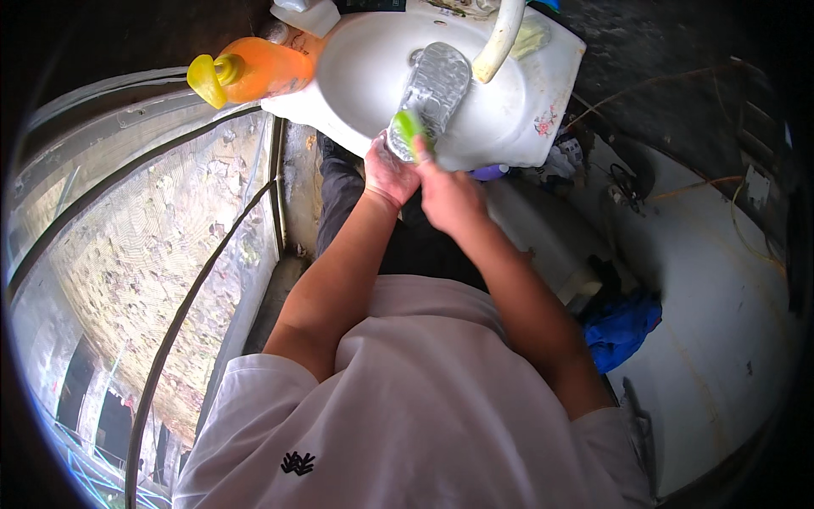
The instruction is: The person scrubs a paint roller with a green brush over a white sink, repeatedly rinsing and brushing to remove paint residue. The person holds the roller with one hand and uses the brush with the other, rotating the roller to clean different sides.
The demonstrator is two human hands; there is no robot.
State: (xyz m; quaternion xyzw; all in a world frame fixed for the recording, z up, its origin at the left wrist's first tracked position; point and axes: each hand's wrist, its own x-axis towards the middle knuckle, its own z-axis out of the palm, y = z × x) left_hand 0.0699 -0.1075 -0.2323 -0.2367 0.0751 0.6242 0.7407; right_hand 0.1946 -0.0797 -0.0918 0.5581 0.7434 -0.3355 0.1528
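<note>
A grey slipper point(439, 86), its sole coated with white suds, is tilted over the basin of a white ceramic sink point(356, 95). My left hand point(390, 170) grips the slipper's near end from below and the left. In my right hand point(448, 191) is a green brush point(407, 127), blurred, against the slipper's near part; its bristles are hidden. The end of a pale faucet spout point(499, 44) is just right of the slipper's far end. Part of the drain shows beside the slipper's far left edge.
An orange bottle with a yellow pump point(270, 70) lies at the sink's left rim. A white container point(308, 16) is at the back left. Behind the spout sits a translucent yellowish item point(531, 37). Below right are a purple object point(489, 172) and blue fabric point(620, 331). A screened window point(159, 254) is at left.
</note>
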